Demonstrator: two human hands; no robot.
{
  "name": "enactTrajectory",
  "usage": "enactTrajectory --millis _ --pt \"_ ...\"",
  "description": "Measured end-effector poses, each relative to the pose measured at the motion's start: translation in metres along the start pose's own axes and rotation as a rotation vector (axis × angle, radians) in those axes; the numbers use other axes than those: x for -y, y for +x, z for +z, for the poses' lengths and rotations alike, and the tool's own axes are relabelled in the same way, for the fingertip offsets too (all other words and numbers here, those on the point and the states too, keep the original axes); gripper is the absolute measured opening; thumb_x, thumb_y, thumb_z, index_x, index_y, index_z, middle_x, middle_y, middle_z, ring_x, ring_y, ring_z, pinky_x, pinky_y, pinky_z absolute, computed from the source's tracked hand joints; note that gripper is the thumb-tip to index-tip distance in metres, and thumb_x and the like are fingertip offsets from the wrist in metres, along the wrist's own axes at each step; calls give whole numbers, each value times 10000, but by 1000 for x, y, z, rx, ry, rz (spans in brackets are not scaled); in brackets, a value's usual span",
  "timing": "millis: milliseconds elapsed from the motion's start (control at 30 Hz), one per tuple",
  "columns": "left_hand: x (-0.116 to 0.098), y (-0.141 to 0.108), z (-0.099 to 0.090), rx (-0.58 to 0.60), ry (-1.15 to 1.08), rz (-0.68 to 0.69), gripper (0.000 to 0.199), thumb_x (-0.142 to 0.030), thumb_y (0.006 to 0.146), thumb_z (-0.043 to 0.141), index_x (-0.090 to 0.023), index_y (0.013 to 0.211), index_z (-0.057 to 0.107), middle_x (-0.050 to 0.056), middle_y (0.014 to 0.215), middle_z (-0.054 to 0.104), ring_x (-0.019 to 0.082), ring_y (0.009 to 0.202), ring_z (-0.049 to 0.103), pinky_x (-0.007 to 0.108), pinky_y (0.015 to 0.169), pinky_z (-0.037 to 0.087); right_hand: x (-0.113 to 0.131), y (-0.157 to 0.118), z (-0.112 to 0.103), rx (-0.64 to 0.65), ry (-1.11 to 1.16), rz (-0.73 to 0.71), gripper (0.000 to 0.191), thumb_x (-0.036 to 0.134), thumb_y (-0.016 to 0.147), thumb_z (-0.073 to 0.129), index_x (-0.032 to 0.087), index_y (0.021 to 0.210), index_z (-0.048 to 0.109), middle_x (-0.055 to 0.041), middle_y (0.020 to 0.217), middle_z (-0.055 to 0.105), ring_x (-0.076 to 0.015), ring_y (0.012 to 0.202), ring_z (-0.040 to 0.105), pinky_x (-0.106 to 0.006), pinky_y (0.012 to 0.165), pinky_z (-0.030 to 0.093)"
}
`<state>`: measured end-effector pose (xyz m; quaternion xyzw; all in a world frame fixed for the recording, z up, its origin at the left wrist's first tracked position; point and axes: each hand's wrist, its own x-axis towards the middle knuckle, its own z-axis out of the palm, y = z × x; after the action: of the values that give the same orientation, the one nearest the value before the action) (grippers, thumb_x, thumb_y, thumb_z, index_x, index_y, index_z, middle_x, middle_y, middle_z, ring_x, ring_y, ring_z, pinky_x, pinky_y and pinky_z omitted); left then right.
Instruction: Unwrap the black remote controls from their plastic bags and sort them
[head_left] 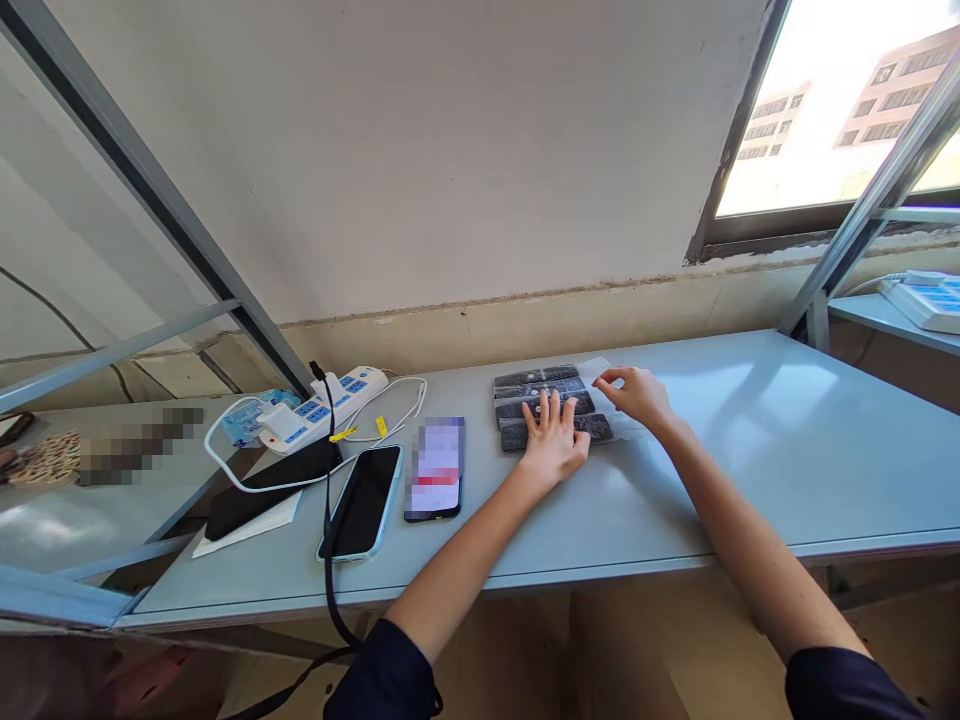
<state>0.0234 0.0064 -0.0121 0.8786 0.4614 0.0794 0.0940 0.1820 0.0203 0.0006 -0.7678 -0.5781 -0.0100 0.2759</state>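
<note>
Two bare hands work close beside each other, yet apart, over a pale blue desk [600, 530] in the head view. The left hand [553, 440] is open, its fingers spread across a set of dark, flat strips [540, 376] laid in rows on the desk. The right hand [636, 393] is just to the right of them, its fingers bent inward and its fingertips at the clear plastic film [622, 425] that extends from the strips' right side; whether they pinch the film cannot be told.

To the left of the strips, a smartphone with a lit screen [439, 465] lies on the desk, its display partly pixelated. Beside it is a smartphone with a dark screen [367, 500]. Farther left, a black pouch [262, 490] lies partly over a white sheet [259, 525], with a white cable [225, 470] looping across the pouch. A white power strip [352, 390] with blue sockets is near the wall, and a white charger [283, 425] sits at its near end. A blue-and-white packet [251, 422] is beside the charger. A black cord [328, 500] runs down past the dark-screened phone and over the front edge of the desk.
</note>
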Motion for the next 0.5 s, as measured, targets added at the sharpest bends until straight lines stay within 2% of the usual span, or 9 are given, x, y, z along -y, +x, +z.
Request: enactTrajectory --millis 67,200,367,500 --pt "3 2 1 -20 17 -86 548 -318 918 327 -104 1422 305 171 1527 214 335 1417 96 614 1098 132 -1 0 2 9 -2 -19 210 346 724 528 266 686 718 -5 737 732 -177 598 619 -270 558 391" --pt "6 4 2 -10 62 -216 596 -443 933 292 -125 1437 300 161 1519 238 354 1408 141 634 1070 186 -3 1 5 25 -6 -46 212 346 714 527 282 653 719 -2 626 704 -192 606 617 -266 532 380" --pt "2 4 0 -4 76 -298 625 -459 928 284 -113 1448 277 171 1515 242 360 1400 173 642 1050 222 -4 1 6 30 -3 -56 226 348 716 514 285 641 718 9 588 690 -177 572 602 -258 511 365" --pt "1 4 0 5 62 -350 637 -463 927 273 -106 1454 258 178 1518 231 354 1403 166 646 1043 229 -3 1 5 5 -10 -30 228 343 721 511 283 632 712 14 645 711 -166 550 592 -265 521 366"
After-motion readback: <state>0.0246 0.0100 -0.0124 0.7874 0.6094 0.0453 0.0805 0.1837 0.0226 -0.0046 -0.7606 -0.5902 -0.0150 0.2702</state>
